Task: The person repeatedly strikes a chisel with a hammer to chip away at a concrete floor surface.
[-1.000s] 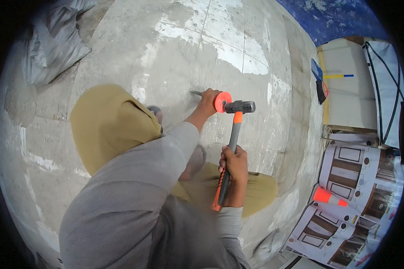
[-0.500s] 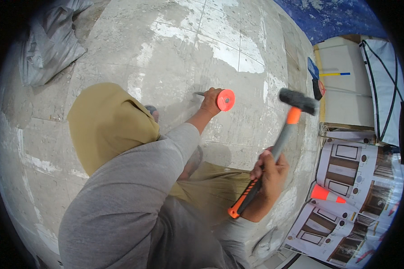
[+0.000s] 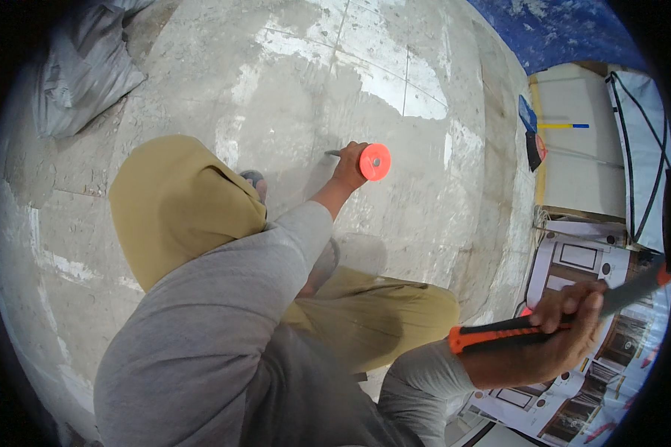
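My left hand [image 3: 348, 168] is closed around a chisel [image 3: 375, 162] with a round orange guard at its top. The chisel's grey tip shows past my fingers, down by the rough concrete floor [image 3: 395, 231]. To the right, my right hand [image 3: 566, 339] grips a hammer [image 3: 492, 337] by its black and orange handle. That hammer is raised and swung out to the right, and its head is lost in the dark rim of the picture. Both arms wear grey sleeves.
A greyish white sack [image 3: 86, 89] lies at the far left. A blue tarp [image 3: 566, 33] covers the far right corner. Along the right side are a pale board [image 3: 581, 164], a blue and black tool [image 3: 529, 123], a yellow and blue stick [image 3: 563, 126] and a printed sheet [image 3: 552, 279].
The hammer has moved right and away from the chisel with my right hand, its head leaving the view. My left hand and the chisel stay nearly in place.
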`<action>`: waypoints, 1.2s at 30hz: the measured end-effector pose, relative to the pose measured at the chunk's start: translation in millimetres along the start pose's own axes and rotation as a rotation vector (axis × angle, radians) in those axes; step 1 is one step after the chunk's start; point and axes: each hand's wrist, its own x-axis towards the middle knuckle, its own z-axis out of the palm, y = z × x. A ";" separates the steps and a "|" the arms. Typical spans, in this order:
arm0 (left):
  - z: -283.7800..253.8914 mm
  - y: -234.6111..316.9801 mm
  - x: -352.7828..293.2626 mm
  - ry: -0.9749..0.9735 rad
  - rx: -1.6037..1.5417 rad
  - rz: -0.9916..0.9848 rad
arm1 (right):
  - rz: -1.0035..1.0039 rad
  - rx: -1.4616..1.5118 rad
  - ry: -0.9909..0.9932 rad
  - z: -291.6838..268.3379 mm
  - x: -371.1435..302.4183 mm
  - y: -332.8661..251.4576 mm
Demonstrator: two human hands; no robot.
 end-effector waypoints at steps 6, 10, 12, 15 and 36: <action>-8.7 13.3 -1.0 0.044 -0.092 -0.072 | 0.349 -0.275 0.078 27.6 -29.7 73.4; 6.9 22.8 5.4 0.021 -0.081 0.097 | 0.545 -0.609 -0.743 -0.6 -144.9 237.5; 6.3 -2.0 -2.4 -0.081 0.137 0.086 | 1.060 -0.245 -0.694 28.1 -132.0 190.4; 11.2 -13.5 -9.2 -0.157 0.098 0.102 | 1.133 -0.134 -0.595 4.3 -130.0 178.5; -3.6 5.3 -13.1 0.067 -0.029 -0.062 | 0.564 0.051 -0.220 -4.1 -45.0 39.4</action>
